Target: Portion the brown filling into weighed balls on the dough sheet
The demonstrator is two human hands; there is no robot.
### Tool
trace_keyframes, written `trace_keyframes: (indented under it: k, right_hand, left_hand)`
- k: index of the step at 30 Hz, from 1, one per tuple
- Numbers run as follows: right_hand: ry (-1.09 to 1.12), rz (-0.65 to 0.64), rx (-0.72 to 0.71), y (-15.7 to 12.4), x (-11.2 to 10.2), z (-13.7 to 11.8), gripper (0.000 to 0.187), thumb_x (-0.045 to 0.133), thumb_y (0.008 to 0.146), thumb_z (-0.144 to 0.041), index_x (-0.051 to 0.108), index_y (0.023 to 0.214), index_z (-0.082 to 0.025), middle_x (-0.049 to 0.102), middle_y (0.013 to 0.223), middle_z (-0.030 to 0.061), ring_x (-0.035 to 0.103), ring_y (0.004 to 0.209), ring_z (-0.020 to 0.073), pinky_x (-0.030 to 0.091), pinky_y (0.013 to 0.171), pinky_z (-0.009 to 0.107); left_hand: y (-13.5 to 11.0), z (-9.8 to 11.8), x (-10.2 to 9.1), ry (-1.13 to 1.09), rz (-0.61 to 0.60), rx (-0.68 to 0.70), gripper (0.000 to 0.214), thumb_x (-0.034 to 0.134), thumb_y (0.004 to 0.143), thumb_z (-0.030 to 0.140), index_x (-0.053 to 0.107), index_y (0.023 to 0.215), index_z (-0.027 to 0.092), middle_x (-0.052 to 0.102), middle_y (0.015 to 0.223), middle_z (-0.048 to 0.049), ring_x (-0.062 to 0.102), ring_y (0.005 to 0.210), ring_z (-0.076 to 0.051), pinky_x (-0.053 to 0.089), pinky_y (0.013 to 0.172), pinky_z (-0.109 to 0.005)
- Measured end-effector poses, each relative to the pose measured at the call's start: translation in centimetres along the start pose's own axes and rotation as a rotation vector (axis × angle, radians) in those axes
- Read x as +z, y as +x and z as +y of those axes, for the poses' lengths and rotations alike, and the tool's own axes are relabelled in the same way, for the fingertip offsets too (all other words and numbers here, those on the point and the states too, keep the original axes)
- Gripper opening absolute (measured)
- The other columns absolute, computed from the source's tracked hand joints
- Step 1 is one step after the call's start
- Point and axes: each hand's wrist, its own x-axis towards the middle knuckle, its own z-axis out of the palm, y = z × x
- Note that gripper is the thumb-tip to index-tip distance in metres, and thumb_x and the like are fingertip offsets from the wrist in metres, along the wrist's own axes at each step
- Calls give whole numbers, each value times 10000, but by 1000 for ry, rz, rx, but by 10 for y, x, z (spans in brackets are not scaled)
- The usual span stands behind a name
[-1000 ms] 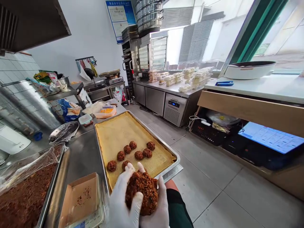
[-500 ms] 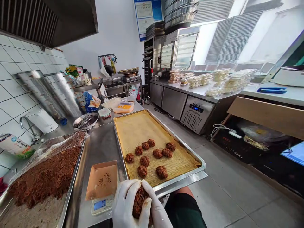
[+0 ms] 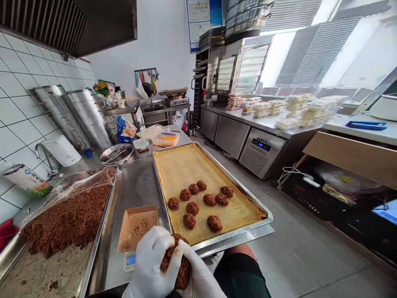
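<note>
My left hand [image 3: 153, 263] and my right hand [image 3: 200, 267], both in white gloves, are wrapped around a lump of dark brown, crumbly mixture [image 3: 182, 273] at the bottom of the view. The fingers hide part of it. Beyond my hands lies a baking tray [image 3: 269, 216] with a yellow mesh mat, bearing several rounded brown balls [image 3: 214, 223] in its near half. Left of my hands, a shallow cardboard box [image 3: 132, 225] with dark crumbs rests on a small digital scale [image 3: 128, 260], which my left hand partly covers.
At left, a metal tray [image 3: 93, 265] holds a heap of the brown mixture [image 3: 68, 219], partly under plastic film [image 3: 65, 188]. Farther back stand a film-covered bowl [image 3: 116, 154] and a plastic tub [image 3: 166, 140]. Packed clear boxes [image 3: 322, 109] line the right counter.
My hands have moved slightly left with the lump, turning it, and my left hand now covers more of the scale. The whole view has shifted a little; the balls on the tray stay put.
</note>
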Motion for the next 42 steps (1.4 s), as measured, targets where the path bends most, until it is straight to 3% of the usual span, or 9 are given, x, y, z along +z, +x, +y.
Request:
trace_keyframes:
  k: [2,4,11,16,22,28,32,37,42]
  right_hand:
    - [-20,-19,-73,2,-4,0,293,797,759,-255,734,1030,-163,772,974,87,698,926,232,552,875,364]
    - [-24,-16,-134,4,-7,2,345,794,756,-251,716,1083,-174,762,1025,97,693,952,238,546,900,376]
    - [-22,24,-153,-7,-3,13,237,835,707,-259,742,922,-217,747,879,34,697,853,213,563,888,380]
    - [140,37,-65,-6,-11,21,307,840,691,-229,749,984,-217,777,960,63,707,894,214,571,844,352]
    - [240,82,156,3,-26,7,314,795,765,-298,722,1054,-198,784,949,74,716,786,215,580,645,337]
    - [246,142,139,1,-23,-11,346,779,789,-271,700,1115,-190,780,986,79,718,856,228,588,692,364]
    - [282,142,133,0,-22,-17,280,763,808,-267,712,1071,-186,785,980,74,720,861,232,579,702,361]
    - [324,155,120,4,-30,-22,204,736,829,-263,725,1001,-153,787,969,90,719,869,245,579,720,377]
    - [326,170,123,11,-31,-20,241,719,849,-273,703,1064,-167,777,1028,95,710,922,249,579,759,403]
  left_hand:
    - [0,2,-3,108,-22,-111,243,602,873,221,624,1115,213,648,1189,-134,650,1085,-252,563,891,-386]
    - [-2,6,-3,153,-70,-200,273,563,892,219,612,1160,222,645,1224,-126,644,1120,-249,563,920,-384]
    - [-10,17,4,-11,107,-223,81,585,879,134,593,891,213,643,857,-38,639,814,-165,524,756,-287]
    - [-6,13,6,-121,97,-336,260,653,835,138,457,685,220,500,640,45,508,561,-95,437,565,-223]
    - [18,-1,-25,-274,425,-572,170,655,860,279,523,767,224,588,772,26,560,710,-130,461,667,-242]
    - [23,-73,-40,115,-137,-550,173,553,896,350,602,790,223,600,949,-42,605,921,-217,484,834,-346]
    - [12,-103,-39,195,-286,-526,195,485,914,325,646,891,218,589,1075,-72,624,994,-234,487,942,-416]
    - [6,-109,-79,117,-58,-695,240,555,897,396,679,1020,233,697,1108,-60,651,1039,-242,497,972,-404]
    - [-9,-88,-99,44,132,-929,353,701,784,519,697,985,228,745,1001,-29,685,912,-225,538,879,-369]
